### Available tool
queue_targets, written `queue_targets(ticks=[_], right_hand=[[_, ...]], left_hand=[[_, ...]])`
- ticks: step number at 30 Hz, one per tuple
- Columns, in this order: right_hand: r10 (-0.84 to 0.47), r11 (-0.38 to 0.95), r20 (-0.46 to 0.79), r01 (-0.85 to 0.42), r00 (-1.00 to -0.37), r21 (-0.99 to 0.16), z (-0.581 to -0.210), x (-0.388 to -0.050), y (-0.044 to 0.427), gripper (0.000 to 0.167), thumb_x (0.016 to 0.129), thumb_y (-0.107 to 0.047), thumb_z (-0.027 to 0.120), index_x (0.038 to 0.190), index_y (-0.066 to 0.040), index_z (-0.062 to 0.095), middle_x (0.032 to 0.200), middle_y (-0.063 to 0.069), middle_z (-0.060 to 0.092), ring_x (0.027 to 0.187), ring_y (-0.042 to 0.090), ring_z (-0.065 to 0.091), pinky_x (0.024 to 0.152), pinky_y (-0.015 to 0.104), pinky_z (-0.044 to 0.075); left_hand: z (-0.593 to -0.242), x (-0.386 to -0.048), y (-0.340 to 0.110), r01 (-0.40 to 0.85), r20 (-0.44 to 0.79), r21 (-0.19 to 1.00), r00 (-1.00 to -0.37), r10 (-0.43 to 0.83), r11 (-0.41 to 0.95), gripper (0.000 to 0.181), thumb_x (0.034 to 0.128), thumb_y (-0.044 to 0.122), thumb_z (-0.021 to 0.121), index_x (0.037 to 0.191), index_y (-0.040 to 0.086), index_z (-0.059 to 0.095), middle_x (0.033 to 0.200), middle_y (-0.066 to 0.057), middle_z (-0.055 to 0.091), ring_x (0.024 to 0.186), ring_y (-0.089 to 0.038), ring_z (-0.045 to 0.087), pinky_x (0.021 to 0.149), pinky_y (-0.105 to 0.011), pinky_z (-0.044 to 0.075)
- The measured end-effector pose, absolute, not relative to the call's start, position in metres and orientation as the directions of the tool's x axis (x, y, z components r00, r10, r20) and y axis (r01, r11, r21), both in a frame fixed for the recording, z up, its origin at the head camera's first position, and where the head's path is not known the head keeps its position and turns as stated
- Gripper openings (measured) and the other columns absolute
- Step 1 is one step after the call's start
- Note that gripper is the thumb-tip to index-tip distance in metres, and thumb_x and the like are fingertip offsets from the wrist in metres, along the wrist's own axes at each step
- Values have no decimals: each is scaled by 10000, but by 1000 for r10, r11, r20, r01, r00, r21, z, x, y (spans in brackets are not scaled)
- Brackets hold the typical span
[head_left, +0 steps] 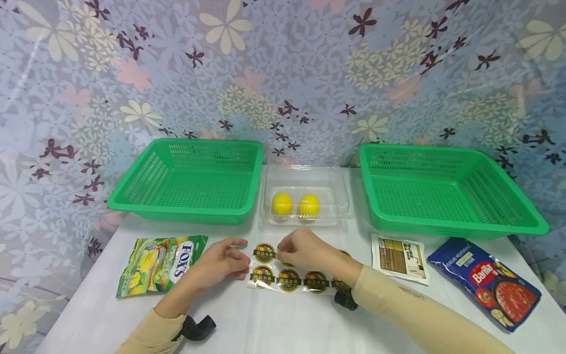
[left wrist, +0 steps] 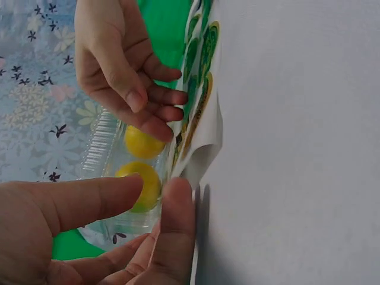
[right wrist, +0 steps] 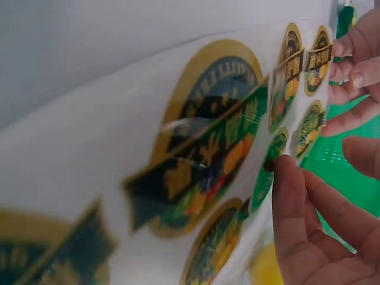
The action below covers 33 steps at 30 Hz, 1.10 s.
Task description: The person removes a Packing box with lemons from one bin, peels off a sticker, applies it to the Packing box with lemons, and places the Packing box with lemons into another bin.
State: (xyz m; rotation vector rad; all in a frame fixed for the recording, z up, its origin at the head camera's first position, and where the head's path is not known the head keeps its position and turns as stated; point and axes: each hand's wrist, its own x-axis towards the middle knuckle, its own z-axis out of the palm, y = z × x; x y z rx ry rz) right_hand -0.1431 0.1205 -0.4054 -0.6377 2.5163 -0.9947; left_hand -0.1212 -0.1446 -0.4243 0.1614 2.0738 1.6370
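A sheet of round fruit stickers (head_left: 289,280), black and gold with banners, lies on the white table. At its left edge is my left hand (head_left: 221,265); a fingertip (left wrist: 178,199) touches the slightly lifted edge, the thumb standing apart. My right hand (head_left: 305,248) is over the upper row and hides part of it. In the right wrist view, one of its fingertips (right wrist: 286,169) touches a sticker (right wrist: 268,169), with the thumb held away. Behind the sheet, a clear plastic clamshell box (head_left: 331,194) with its lid up contains two yellow lemon-like fruits (head_left: 282,203).
Green baskets stand at back left (head_left: 185,216) and back right (head_left: 455,228). A green FOX'S candy bag (head_left: 159,265) lies left of the sheet. To the right are a brown-and-white packet (head_left: 400,259) and a blue Barilla pouch (head_left: 484,282). Patterned cloth (head_left: 283,73) hangs behind.
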Motion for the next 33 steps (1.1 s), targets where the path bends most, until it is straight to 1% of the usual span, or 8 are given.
queue_targets(ticks=[4,11,18,21,26,33], right_hand=[[-521,665,-184,-261,-834,-699,-409,-145,118,276,984,-206,759,1104,39,808,979,91,832,853,84,737,811,241,659],[-508,681,-214,-237,-834,-693,-407,-144,115,234,983,-215,763,1081,-14,830,961,55,838,818,42,704,791,225,635],[-490,681,-254,-185,-834,-708,-407,-145,114,214,991,-230,762,1087,-54,838,948,22,835,782,43,670,751,216,602],[-477,666,-266,-147,-838,-731,-408,-146,113,199,987,-225,768,1076,-63,840,923,17,829,751,53,650,710,207,576],[-468,627,-282,-89,-838,-774,-412,-150,113,145,982,-180,767,1005,-51,828,821,36,796,693,76,649,632,184,549],[-463,620,-284,-78,-840,-780,-417,-155,110,91,944,-125,795,892,-50,795,730,29,755,624,70,596,576,157,497]], left_hand=[[-425,-120,-141,-196,-303,938,-864,402,287,667,969,-3,699,1553,-125,403,1101,-239,741,846,-176,747,763,-297,696],[-429,-120,-138,-153,-274,942,-863,424,297,693,938,-11,733,1541,-132,415,978,-180,778,703,-131,690,655,-260,654],[-432,-119,-135,-137,-263,939,-878,401,316,693,922,-7,764,1528,-116,446,922,-144,782,615,-123,647,584,-263,625],[-433,-119,-135,-139,-265,937,-881,392,321,689,917,-14,768,1523,-110,454,910,-137,780,603,-115,649,579,-260,626],[-435,-121,-137,-136,-263,934,-888,378,330,659,906,-24,773,1498,-85,489,874,-113,779,582,-119,657,580,-266,629],[-434,-120,-138,-131,-257,936,-888,381,327,620,900,-35,772,1462,-63,511,853,-101,780,576,-132,661,579,-283,633]])
